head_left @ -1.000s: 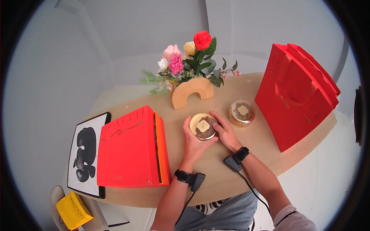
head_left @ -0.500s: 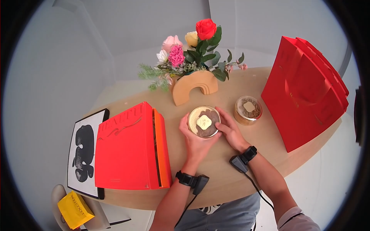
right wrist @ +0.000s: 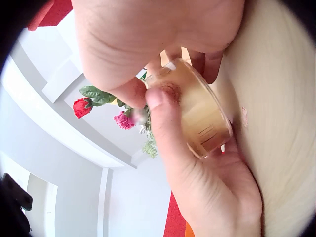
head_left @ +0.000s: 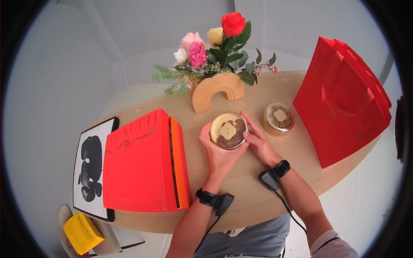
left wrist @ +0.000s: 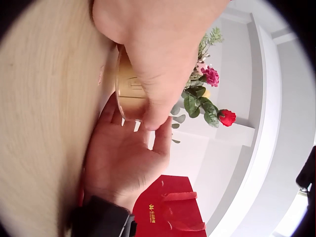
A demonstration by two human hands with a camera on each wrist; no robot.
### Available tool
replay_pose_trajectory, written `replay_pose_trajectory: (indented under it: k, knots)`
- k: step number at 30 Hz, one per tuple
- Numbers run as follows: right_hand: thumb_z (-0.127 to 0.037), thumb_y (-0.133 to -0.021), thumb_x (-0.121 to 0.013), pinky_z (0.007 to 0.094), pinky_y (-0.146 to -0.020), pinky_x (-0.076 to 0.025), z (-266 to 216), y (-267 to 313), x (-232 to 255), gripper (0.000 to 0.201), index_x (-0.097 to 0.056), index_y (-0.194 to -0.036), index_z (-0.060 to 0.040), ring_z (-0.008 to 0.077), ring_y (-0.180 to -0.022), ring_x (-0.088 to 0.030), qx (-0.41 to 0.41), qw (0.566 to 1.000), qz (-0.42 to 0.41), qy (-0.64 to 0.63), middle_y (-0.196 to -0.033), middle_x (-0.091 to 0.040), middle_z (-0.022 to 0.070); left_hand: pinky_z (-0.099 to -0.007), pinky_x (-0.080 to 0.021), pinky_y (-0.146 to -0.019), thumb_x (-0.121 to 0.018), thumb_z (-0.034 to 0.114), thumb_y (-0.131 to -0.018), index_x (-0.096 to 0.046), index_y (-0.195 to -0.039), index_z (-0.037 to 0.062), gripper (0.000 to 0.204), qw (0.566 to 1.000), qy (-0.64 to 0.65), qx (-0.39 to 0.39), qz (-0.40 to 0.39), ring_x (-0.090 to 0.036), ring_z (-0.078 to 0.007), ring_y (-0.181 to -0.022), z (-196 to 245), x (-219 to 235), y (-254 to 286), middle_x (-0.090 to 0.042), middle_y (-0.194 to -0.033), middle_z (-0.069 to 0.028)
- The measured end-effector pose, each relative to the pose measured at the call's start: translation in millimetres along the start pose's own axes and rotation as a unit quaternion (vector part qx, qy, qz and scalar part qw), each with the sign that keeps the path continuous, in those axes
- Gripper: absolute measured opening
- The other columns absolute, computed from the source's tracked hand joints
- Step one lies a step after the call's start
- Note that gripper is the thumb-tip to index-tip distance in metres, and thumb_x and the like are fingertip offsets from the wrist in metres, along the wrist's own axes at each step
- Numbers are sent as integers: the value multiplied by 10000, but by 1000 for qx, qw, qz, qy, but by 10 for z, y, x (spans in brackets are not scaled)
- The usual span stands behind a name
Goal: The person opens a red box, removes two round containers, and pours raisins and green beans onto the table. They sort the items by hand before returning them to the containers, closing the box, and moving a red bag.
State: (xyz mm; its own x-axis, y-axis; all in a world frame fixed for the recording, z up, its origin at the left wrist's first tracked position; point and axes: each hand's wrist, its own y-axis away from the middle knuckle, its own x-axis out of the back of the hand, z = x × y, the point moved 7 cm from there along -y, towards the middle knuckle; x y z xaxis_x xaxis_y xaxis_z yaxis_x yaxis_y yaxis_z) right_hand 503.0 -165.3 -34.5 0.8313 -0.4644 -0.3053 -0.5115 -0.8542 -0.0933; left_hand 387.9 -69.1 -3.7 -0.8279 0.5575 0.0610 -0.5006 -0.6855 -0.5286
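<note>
Between my two hands is a round clear jar (head_left: 229,130) with a gold-patterned lid, a pale label on top and dark brown pieces showing inside. My left hand (head_left: 220,158) grips its left and near side, the thumb curled along the wall. On the other side my right hand (head_left: 261,148) holds the jar, its thumb at the near rim and its fingers around the far right side. In the right wrist view the jar's amber wall (right wrist: 202,113) shows close over the tabletop, tilted. A second similar jar (head_left: 278,119) stands right of my right hand.
A large red box (head_left: 135,167) and a framed black-and-white picture (head_left: 91,167) lie at left. Behind the hands stands a flower arrangement in a wooden arch vase (head_left: 215,88). A tall red gift bag (head_left: 340,103) stands at right. A yellow bag (head_left: 83,232) rests on a chair.
The head view has shifted slightly. Both hands keep hold of the jar, and its lid has turned a little in view. The box, second jar and gift bag stay in place.
</note>
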Motion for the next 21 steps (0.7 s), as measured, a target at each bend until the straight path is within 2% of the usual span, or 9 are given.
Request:
replay_pose_trajectory:
  k: [4,6,10,13,15,16,18,19,21]
  knots:
    - [-286,-1062,-603,366,-1238,-303,-25,0,2,731,-265,-1672,-70,226,-1506,-380,21,998,1,-58,-1631,-405,111,-414,-466,-1130,-996,159,-675,-201,-1480,16,1141,1000,24,15,9,-486,-264,-1354,-99,7,19,-407,-1449,-176]
    - [-319,-1063,-608,377,-1257,-273,-30,-7,3,752,-251,-1672,-58,238,-1532,-347,42,999,-13,-16,-1654,-369,123,-409,-464,-1138,-982,170,-713,-182,-1498,1,1133,995,79,54,15,-481,-262,-1371,-194,14,42,-401,-1478,-186]
    - [-330,-1060,-625,386,-1259,-277,-105,22,-41,771,-242,-1673,-61,248,-1545,-331,38,999,-8,16,-1659,-358,128,-408,-462,-1146,-964,186,-753,-174,-1535,-20,1131,992,99,79,11,-486,-261,-1378,-204,50,63,-413,-1502,-194]
    - [-332,-1032,-686,399,-1260,-285,-153,62,-102,823,-241,-1669,-61,261,-1557,-312,42,998,-18,52,-1668,-340,141,-413,-459,-1153,-934,201,-802,-197,-1561,-40,1085,987,121,104,15,-497,-261,-1373,-308,66,85,-446,-1497,-200]
    - [-338,-961,-783,412,-1257,-299,-119,42,-95,917,-257,-1656,-49,275,-1536,-344,63,996,-22,67,-1637,-368,166,-405,-453,-1148,-889,235,-861,-258,-1555,-49,980,980,140,141,15,-510,-259,-1354,-342,68,95,-486,-1464,-196]
    - [-338,-961,-783,412,-1257,-299,-63,20,-62,917,-257,-1656,-49,275,-1536,-344,62,996,-22,67,-1637,-368,166,-405,-453,-1148,-889,235,-861,-258,-1555,-49,980,980,140,141,15,-510,-259,-1354,-323,76,94,-486,-1464,-196]
    - [-346,-861,-882,423,-1256,-306,-28,-4,18,1026,-286,-1636,-36,290,-1506,-382,110,980,-10,168,-1587,-406,186,-393,-431,-1143,-785,339,-956,-346,-1522,-52,816,991,80,109,6,-512,-265,-1349,-240,89,81,-499,-1454,-195]
    - [-346,-861,-882,423,-1256,-306,-52,3,5,1026,-286,-1636,-36,290,-1506,-382,110,979,-10,168,-1587,-406,186,-393,-431,-1143,-785,339,-956,-346,-1522,-52,816,991,80,110,6,-512,-265,-1349,-255,92,75,-499,-1454,-195]
    - [-349,-767,-951,421,-1242,-335,-131,19,-36,1117,-308,-1618,-17,296,-1460,-438,119,961,6,249,-1526,-457,190,-404,-450,-1113,-668,324,-1013,-409,-1495,-50,663,978,89,185,48,-570,-289,-1302,-401,147,89,-547,-1441,-208]
